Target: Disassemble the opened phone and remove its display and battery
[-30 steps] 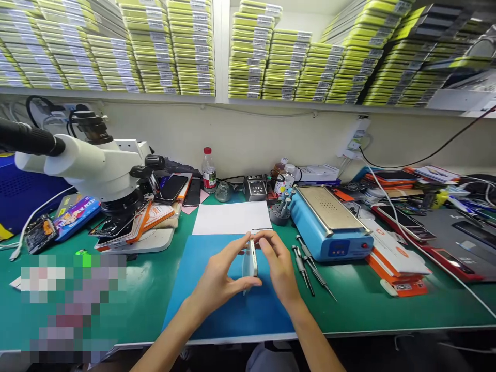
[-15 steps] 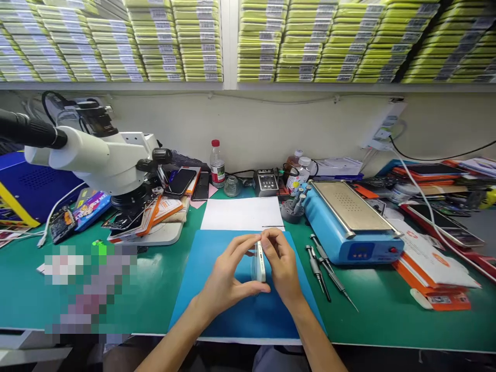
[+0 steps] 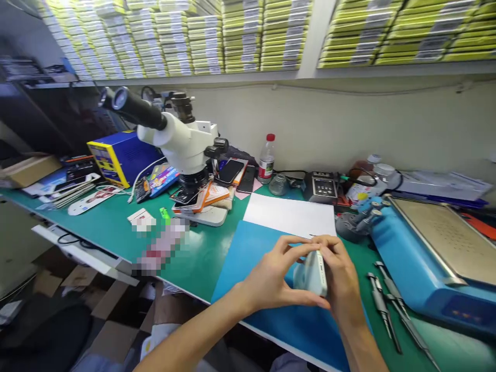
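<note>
Both my hands hold a white smartphone (image 3: 313, 271) on edge above the blue work mat (image 3: 248, 253). My left hand (image 3: 273, 279) pinches it from the left, thumb below and fingers curled over its top. My right hand (image 3: 341, 281) wraps its right side, fingers closed on the upper edge. A white sheet of paper (image 3: 290, 214) lies just beyond the mat.
A white microscope (image 3: 182, 142) stands at the left over stacked phones. A blue heating plate (image 3: 430, 243) sits at the right, with screwdrivers (image 3: 382, 305) beside it. A water bottle (image 3: 266, 159), a small meter (image 3: 321, 187) and jars line the wall. Yellow boxes (image 3: 248, 31) fill the shelf above.
The view has swung left and tilted, so the bench's left end and floor now show. My hands still hold the phone on edge, now lower right in view.
</note>
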A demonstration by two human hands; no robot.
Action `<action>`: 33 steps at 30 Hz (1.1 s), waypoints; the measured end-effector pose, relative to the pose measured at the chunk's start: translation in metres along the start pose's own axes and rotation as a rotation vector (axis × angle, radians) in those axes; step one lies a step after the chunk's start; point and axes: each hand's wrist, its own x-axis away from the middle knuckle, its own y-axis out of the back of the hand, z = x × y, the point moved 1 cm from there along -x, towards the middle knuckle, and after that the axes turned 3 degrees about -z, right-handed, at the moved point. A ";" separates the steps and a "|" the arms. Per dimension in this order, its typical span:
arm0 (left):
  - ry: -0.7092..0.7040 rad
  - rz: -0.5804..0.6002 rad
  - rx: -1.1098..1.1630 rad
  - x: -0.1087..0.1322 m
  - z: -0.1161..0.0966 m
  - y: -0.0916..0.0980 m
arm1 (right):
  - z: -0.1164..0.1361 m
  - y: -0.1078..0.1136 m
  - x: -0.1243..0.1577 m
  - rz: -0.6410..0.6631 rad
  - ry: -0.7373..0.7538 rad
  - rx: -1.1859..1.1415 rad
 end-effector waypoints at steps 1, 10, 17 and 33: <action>0.003 0.000 0.004 0.000 0.001 0.000 | 0.002 -0.002 0.000 -0.008 -0.003 -0.002; -0.058 -0.040 0.052 0.000 -0.002 0.009 | -0.006 0.002 0.008 -0.089 0.000 0.026; -0.015 -0.016 -0.001 0.003 0.005 0.009 | -0.005 0.002 0.015 0.048 -0.189 -0.100; 0.126 0.000 -0.036 0.015 0.003 -0.005 | 0.038 0.013 0.027 0.291 -0.346 -0.017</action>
